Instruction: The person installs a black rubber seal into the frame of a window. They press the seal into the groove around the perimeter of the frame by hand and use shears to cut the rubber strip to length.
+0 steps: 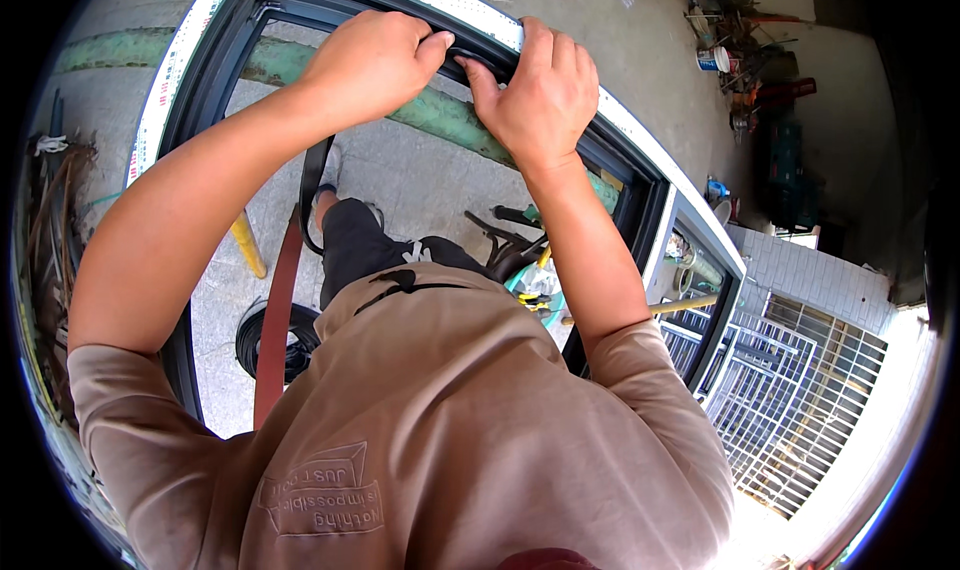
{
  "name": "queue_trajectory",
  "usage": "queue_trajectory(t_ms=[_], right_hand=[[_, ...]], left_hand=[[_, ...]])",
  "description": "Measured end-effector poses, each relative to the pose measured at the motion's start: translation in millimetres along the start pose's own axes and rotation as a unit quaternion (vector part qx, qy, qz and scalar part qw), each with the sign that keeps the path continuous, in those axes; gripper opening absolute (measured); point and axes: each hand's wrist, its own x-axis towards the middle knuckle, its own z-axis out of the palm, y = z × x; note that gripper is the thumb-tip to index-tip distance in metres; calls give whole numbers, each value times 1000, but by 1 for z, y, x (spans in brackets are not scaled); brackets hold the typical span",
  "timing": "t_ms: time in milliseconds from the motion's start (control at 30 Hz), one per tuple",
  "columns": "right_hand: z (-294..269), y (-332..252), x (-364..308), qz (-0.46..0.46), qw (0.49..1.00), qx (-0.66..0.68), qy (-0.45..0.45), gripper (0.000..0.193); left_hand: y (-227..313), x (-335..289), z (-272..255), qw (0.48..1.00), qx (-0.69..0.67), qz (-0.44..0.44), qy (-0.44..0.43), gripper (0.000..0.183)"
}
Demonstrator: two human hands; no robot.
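Observation:
A dark grey window frame [205,80] with white printed film along its outer edge lies across supports before me. My left hand [375,65] is closed at the far bar's inner groove, thumb toward the right. A black sealing strip [314,185] hangs below that wrist and runs up behind the hand; the pinch itself is partly hidden. Close by on the same bar, my right hand [545,95] grips the frame, fingers over the outer edge and thumb pressed on the inner side. A short dark piece shows between the two thumbs.
A green pipe [440,120] runs beneath the frame. Below it are a black coil [262,345], a reddish-brown strip [278,320] and a yellow post [248,245]. Another framed piece [700,280] stands right, near a metal grille [790,390]. Tools and a bucket [712,60] lie far right.

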Motion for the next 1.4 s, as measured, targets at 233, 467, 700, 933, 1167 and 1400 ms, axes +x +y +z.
queue_trajectory(t_ms=[233,467,700,933,1167,1400], right_hand=[[-14,0,5,12,998,8,-54,76],[-44,44,-19,-30,994,4,-102,82],[-39,49,-21,-38,996,7,-80,84],[-47,57,-28,-30,994,-9,-101,85],[-57,67,-23,-49,991,17,-125,82],[-68,71,-32,8,992,1,-128,79]], left_hand=[[-2,3,0,1000,10,13,-3,51],[-7,2,5,999,-2,41,13,51],[-4,-1,1,999,13,33,5,53],[-8,1,4,999,2,37,10,54],[-7,-2,-1,1000,-3,23,-1,54],[-2,-1,-1,1000,5,18,-21,52]])
